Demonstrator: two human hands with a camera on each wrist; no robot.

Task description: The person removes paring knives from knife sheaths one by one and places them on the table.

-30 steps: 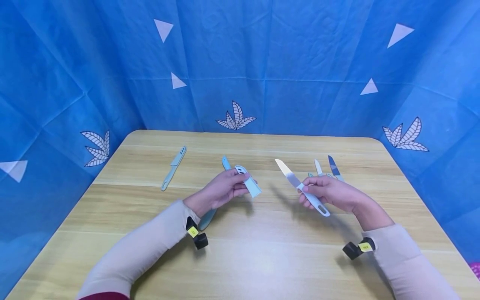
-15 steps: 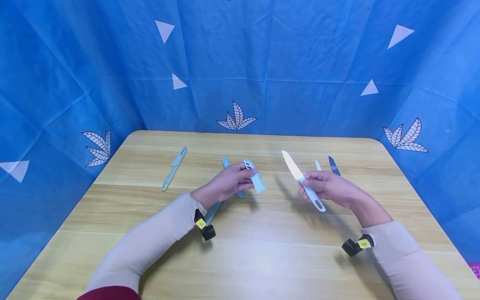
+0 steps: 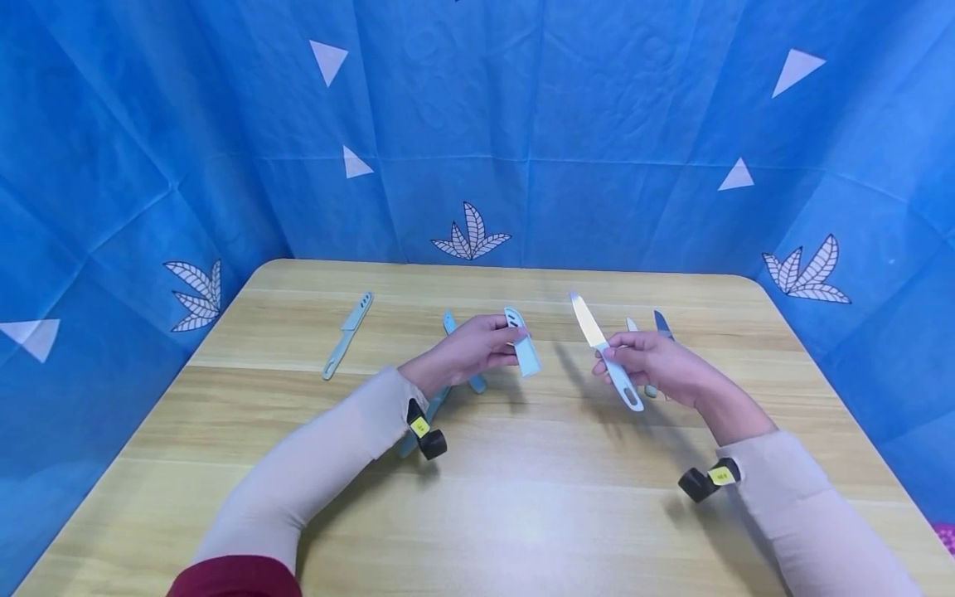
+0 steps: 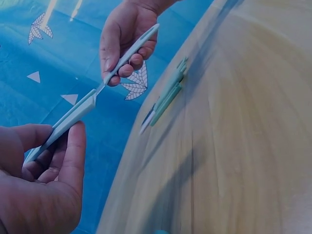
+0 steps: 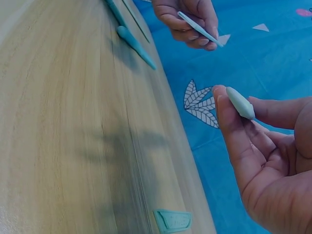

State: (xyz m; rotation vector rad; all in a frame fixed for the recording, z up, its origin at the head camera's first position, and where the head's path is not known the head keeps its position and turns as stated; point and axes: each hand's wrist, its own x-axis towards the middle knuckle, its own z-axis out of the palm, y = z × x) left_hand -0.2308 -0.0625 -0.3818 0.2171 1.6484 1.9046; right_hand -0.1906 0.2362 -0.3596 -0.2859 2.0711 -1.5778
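Note:
My left hand (image 3: pixel 481 347) pinches a pale blue knife sheath (image 3: pixel 527 355), slotted near its tip, above the middle of the table. To its right, my right hand (image 3: pixel 660 365) holds a paring knife (image 3: pixel 623 381) by its light blue handle. The bare blade (image 3: pixel 589 321) points up and away, apart from the sheath in the head view. The left wrist view shows the sheath (image 4: pixel 68 117) between thumb and fingers, its open end toward the knife handle (image 4: pixel 131 54). In the right wrist view the handle (image 5: pixel 239 103) appears end-on between thumb and fingers.
A sheathed knife (image 3: pixel 346 336) lies at the left of the wooden table (image 3: pixel 522 497). Blue pieces (image 3: pixel 477 384) lie partly hidden beneath my left arm. Behind my right hand lie knives with a white blade (image 3: pixel 632 324) and a dark blade (image 3: pixel 662 322). A blue cloth (image 3: pixel 597 124) surrounds the table.
My left hand has moved right and away from me with the sheath, nearer the knife. The knife in my right hand has tilted more upright and shifted slightly.

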